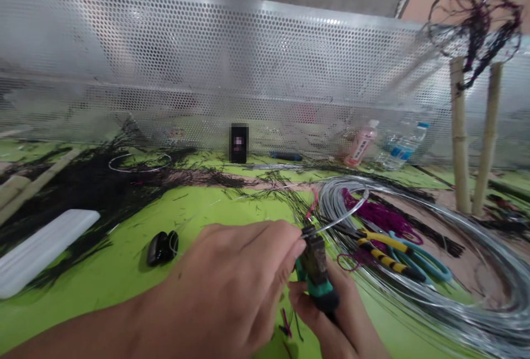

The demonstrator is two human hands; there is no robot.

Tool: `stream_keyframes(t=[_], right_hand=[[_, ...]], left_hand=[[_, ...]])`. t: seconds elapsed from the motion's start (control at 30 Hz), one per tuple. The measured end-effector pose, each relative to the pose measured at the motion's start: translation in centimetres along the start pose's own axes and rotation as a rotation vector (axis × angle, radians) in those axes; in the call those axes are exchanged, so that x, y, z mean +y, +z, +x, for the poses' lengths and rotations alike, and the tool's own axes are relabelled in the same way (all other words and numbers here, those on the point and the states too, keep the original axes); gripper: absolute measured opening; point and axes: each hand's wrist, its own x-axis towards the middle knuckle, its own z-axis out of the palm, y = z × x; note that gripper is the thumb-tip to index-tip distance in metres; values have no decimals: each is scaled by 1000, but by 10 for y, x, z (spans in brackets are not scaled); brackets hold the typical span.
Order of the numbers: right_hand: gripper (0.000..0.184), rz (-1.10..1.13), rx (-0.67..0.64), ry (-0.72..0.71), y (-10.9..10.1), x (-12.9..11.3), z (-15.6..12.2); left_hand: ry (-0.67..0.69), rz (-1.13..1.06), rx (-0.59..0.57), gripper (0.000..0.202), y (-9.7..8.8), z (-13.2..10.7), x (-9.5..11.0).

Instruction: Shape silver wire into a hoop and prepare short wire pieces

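Observation:
At the centre, my left hand (240,276) is closed, its thumb and fingers pinching the end of a silvery wire (339,218). The wire curves up and right from there in a loop. Below and to the right, my right hand (331,315) grips green-and-black pliers (317,270) by the handles. The jaws of these pliers are at the wire, right beside my left fingertips; whether they bite on it I cannot tell. Part of the handles is hidden in my right palm.
A big coil of wire (488,298) lies at right, with yellow-and-black pliers (391,259) and purple thread (381,218) inside it. Black fibres (107,188) spread at left near a white bar (45,251). Bottles (362,143), bamboo posts (459,138) and a perforated metal panel (248,61) stand behind.

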Motion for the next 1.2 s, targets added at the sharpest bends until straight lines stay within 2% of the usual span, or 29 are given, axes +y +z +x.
stream_keyframes(t=[0.13,0.37,0.53,0.63,0.77,0.87,1.0,1.1,1.2], right_hand=[[6,-66,16,-16,0,0,-2],[3,-232,96,-71,3,14,-11],[7,-165,11,-44,1,15,-7],[9,-68,-1,-103,-1,21,6],[30,-38,13,-205,-6,40,44],[46,-14,-15,-316,-9,51,79],[47,14,-36,-494,-3,56,113],[44,15,-26,-641,5,56,132],[42,7,7,-785,13,53,150]], left_hand=[[3,-9,-22,22,1,0,-1],[58,28,3,24,9,-3,-6],[30,-1,-35,23,6,-1,-4],[-52,-119,-68,27,-5,2,-1],[-211,-307,-136,32,-24,6,-3],[-388,-466,-232,39,-34,6,-8],[-625,-763,-359,46,-40,6,-11],[-714,-981,-411,42,-43,8,-11],[-753,-1105,-455,38,-46,11,-14]])
